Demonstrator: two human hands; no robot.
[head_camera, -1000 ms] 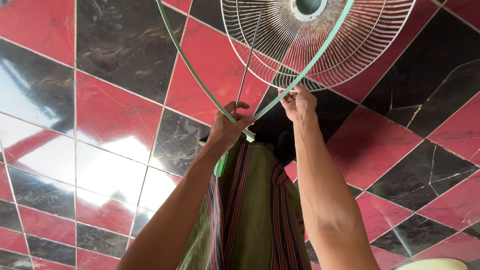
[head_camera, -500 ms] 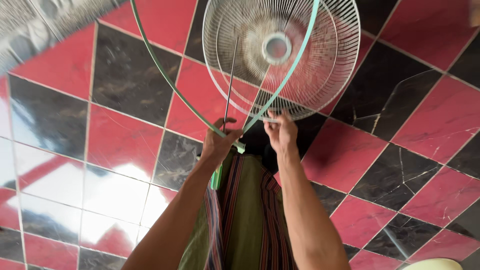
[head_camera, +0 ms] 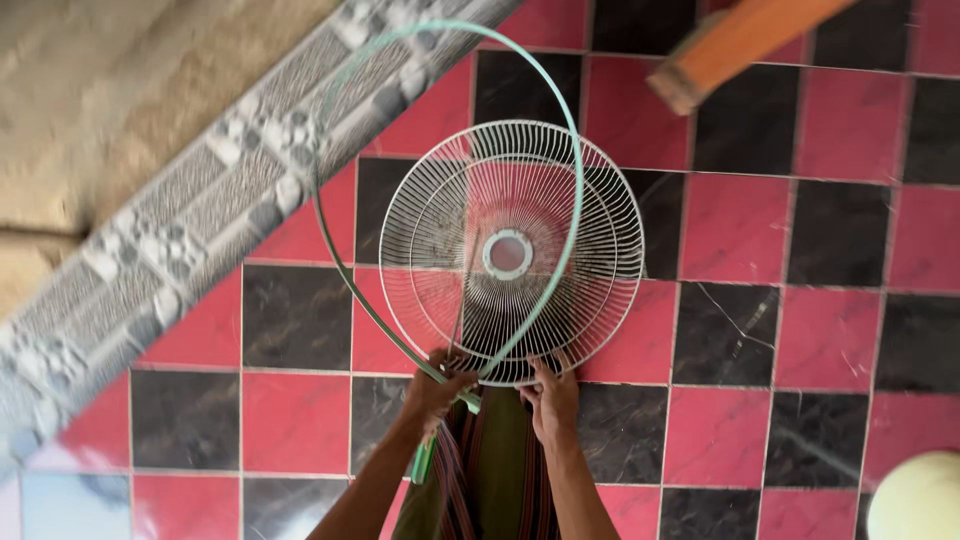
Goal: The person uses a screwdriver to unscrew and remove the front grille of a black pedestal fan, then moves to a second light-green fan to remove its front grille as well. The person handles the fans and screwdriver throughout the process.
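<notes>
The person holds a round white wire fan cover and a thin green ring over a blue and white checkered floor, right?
Not quite. The head view shows the floor tiles are red and black. The white wire fan cover and thin green ring are there, at both hands.

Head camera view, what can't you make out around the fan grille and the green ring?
Head view:
- Where the green ring ends join: covered by the left hand.
- Fan grille lower rim: hidden behind the right hand and both hands' fingers.
- Orange wooden piece: blurred, cut by the top edge.
- Pale round object: cut by the bottom-right corner.

Red-and-black tiled floor [head_camera: 780,250] (grille [head_camera: 510,250] atop)
</notes>
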